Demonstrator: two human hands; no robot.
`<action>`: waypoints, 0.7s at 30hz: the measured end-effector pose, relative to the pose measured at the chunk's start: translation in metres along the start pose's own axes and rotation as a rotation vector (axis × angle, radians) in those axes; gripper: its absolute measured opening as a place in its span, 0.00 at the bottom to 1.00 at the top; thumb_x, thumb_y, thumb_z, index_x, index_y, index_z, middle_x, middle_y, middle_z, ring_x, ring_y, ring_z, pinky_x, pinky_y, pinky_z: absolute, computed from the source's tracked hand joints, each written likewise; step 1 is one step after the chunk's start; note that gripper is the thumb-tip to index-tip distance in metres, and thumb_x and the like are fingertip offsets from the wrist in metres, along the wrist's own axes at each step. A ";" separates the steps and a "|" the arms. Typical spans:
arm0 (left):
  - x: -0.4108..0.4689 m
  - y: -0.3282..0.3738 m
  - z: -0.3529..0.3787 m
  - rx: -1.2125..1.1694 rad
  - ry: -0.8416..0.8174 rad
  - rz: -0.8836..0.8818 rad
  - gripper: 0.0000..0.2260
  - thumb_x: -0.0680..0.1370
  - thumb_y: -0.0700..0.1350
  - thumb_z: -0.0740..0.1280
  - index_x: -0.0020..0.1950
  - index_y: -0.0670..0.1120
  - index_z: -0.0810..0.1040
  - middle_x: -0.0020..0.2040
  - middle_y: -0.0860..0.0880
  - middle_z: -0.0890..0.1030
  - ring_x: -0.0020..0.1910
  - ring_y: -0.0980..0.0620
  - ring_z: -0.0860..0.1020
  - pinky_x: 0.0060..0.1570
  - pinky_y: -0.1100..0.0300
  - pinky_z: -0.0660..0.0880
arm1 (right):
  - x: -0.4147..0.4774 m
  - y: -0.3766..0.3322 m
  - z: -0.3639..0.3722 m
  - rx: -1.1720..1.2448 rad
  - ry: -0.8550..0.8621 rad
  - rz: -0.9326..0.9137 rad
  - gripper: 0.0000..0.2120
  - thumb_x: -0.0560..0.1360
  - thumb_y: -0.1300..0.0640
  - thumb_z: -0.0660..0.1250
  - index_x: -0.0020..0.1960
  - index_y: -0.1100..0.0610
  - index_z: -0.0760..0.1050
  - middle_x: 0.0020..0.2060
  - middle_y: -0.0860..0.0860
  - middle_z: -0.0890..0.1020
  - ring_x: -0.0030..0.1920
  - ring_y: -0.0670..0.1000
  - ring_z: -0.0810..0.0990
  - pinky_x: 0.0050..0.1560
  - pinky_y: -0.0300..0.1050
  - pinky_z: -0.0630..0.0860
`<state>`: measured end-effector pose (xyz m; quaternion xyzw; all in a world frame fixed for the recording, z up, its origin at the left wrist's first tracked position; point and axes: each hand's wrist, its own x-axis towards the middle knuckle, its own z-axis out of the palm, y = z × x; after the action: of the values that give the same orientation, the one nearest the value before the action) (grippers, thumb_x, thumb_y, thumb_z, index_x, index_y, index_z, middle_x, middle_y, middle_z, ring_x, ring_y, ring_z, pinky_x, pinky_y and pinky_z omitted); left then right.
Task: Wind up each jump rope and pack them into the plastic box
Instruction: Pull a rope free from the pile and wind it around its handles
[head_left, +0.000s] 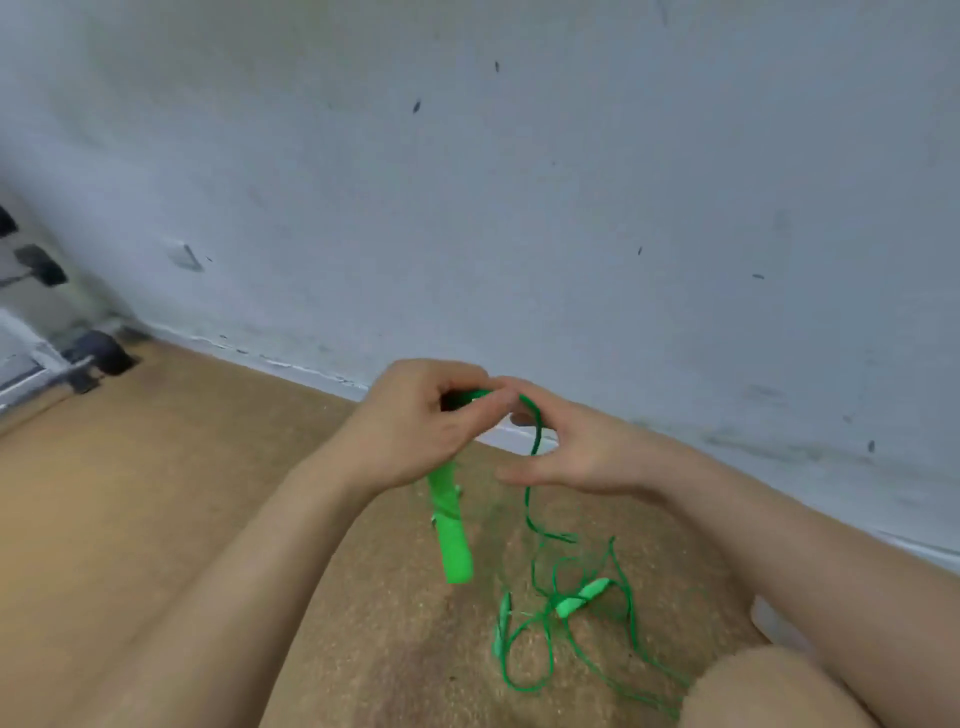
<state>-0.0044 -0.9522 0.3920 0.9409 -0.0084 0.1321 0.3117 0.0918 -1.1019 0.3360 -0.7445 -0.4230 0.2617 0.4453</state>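
L hand (415, 431) is gripping top of green handle (452, 540), fingers (449, 375) curled round it; handle is hanging tilted above floor (156, 493). R hand (566, 452), just right of handle's top, is pinching cord (528, 509) btwn thumb & forefinger. Rest of cord is lying tangled on floor, below-right of handle, w/ 2nd handle (579, 597) in it.

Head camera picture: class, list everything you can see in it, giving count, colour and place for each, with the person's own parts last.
handle: one, bright green, hanging below the left hand
cord: one, green, from the right hand down to a tangle on the floor
pale piece: one, light green, in the tangle
floor: one, tan, below
wall: one, white, scuffed, behind
caster: one, dark, far left
left hand: one, grips the handle
right hand: one, pinches the cord
knee: one, lower right
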 end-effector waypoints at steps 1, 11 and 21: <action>-0.004 0.010 -0.014 -0.029 0.081 0.032 0.14 0.78 0.51 0.66 0.34 0.47 0.77 0.26 0.53 0.67 0.27 0.58 0.64 0.29 0.63 0.60 | 0.000 -0.018 0.003 0.073 0.029 -0.042 0.23 0.72 0.53 0.72 0.66 0.47 0.70 0.58 0.47 0.80 0.57 0.40 0.77 0.62 0.39 0.71; -0.046 -0.023 -0.135 -0.060 0.851 -0.320 0.14 0.79 0.52 0.62 0.37 0.49 0.79 0.28 0.53 0.72 0.30 0.55 0.70 0.31 0.60 0.64 | -0.043 -0.030 0.004 -0.019 0.142 0.307 0.08 0.77 0.58 0.66 0.44 0.63 0.79 0.33 0.54 0.80 0.38 0.52 0.82 0.39 0.44 0.78; -0.083 0.019 -0.027 -0.628 -0.007 -0.211 0.19 0.76 0.48 0.69 0.66 0.50 0.70 0.57 0.52 0.81 0.58 0.58 0.78 0.59 0.57 0.74 | -0.024 -0.165 0.019 0.163 0.225 0.001 0.06 0.76 0.59 0.68 0.42 0.61 0.78 0.27 0.52 0.73 0.25 0.48 0.71 0.23 0.36 0.65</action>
<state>-0.0931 -0.9572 0.4031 0.7949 0.0479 0.0869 0.5986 0.0001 -1.0735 0.4739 -0.7306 -0.3476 0.2102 0.5488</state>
